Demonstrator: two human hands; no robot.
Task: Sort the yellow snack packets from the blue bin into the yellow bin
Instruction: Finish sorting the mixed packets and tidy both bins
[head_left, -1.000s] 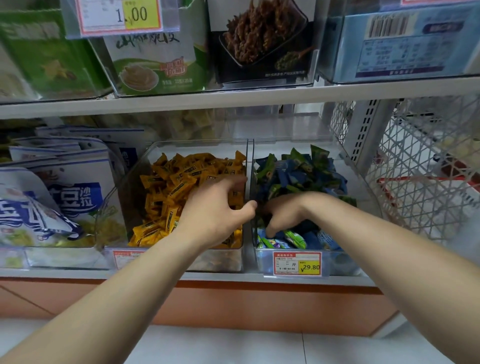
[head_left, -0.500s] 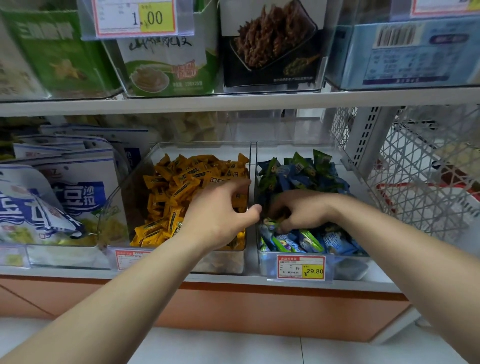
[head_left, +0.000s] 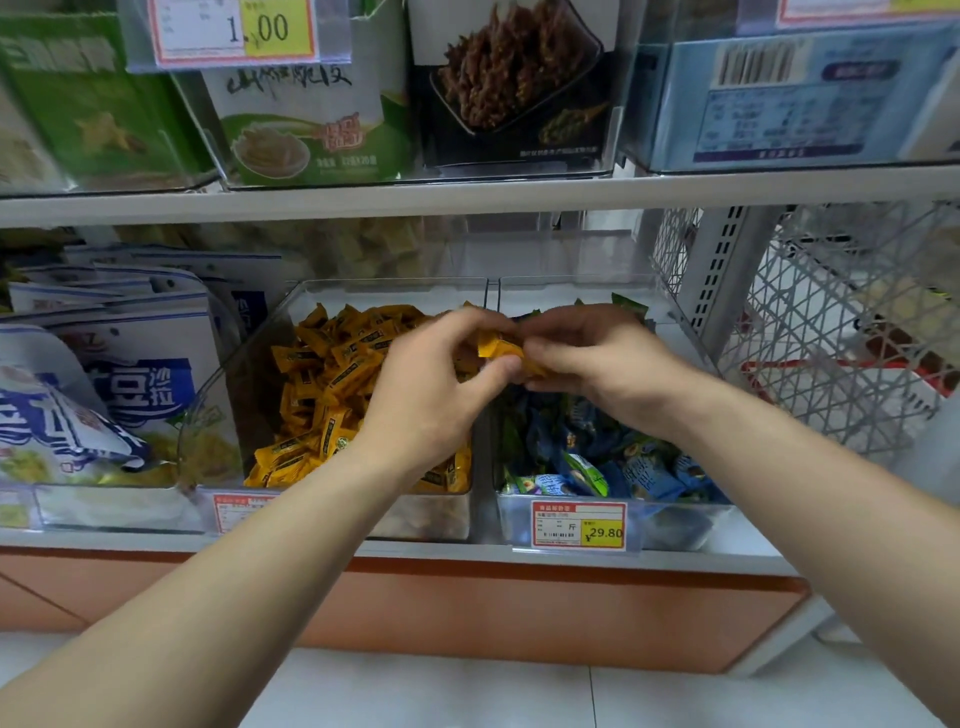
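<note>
Your right hand (head_left: 597, 358) and left hand (head_left: 431, 384) both pinch a small shiny yellow snack packet (head_left: 501, 347) above where the clear plastic blue-packet bin (head_left: 675, 525) meets the clear plastic yellow-packet bin (head_left: 234, 405), so it looks mid-pass, and next you drop it left.

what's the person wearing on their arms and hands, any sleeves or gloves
Nothing: the left hand and right hand are ungloved, with no rings visible; the left forearm and right forearm are bare to the frame's edge, no sleeves, watch or bracelet.
</note>
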